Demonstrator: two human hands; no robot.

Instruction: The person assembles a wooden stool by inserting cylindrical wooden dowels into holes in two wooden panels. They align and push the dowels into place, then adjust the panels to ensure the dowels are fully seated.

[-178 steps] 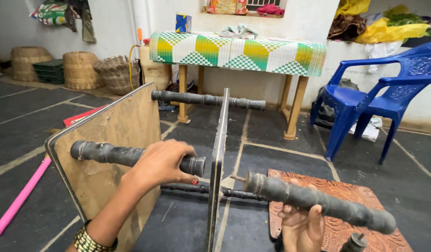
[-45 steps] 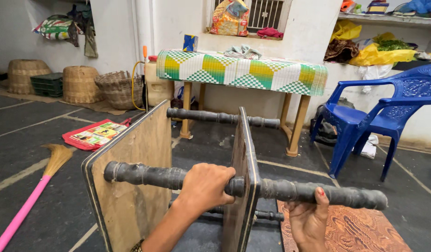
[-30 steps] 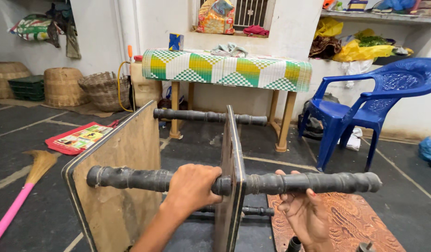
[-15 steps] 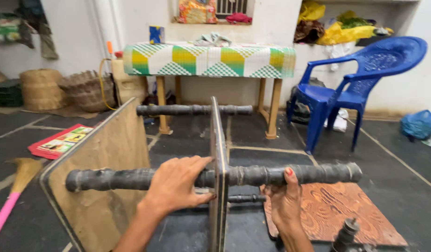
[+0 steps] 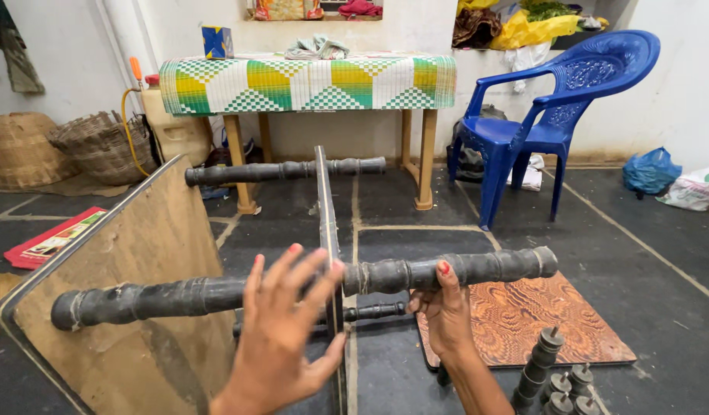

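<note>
A small piece of furnishing is laid on its side on the dark tiled floor (image 5: 646, 277), so that its shelf boards stand on edge and its turned legs run level, within easy reach of both hands. The near turned leg (image 5: 462, 269), dark and ringed, is passed through the thin middle board (image 5: 327, 253), which is seen edge-on, and is carried on to the left as far as the large brown board (image 5: 139, 253). The right hand (image 5: 446, 311) is wrapped from below round this leg just right of the middle board, its fingers (image 5: 444, 270) clenched on the wood, apparently so that the leg is kept steady. The left hand (image 5: 285, 330) is held flat and spread in front of the middle board, its fingers (image 5: 293, 265) released and grasping nothing; whether the palm touches the board's edge cannot be told, though the pose suggests a push or a tap against it. A second turned leg (image 5: 285, 169) is seen behind, also passed through the middle board, and a third, lower one (image 5: 377, 310) shows between the hands. A patterned brown board (image 5: 539, 323) is laid flat on the floor to the right, and loose turned pieces (image 5: 554, 376) are stood beside it. Behind, a desk (image 5: 308, 81) covered in a chequered cloth and a blue plastic chair (image 5: 554, 100) are stood against the wall.
</note>
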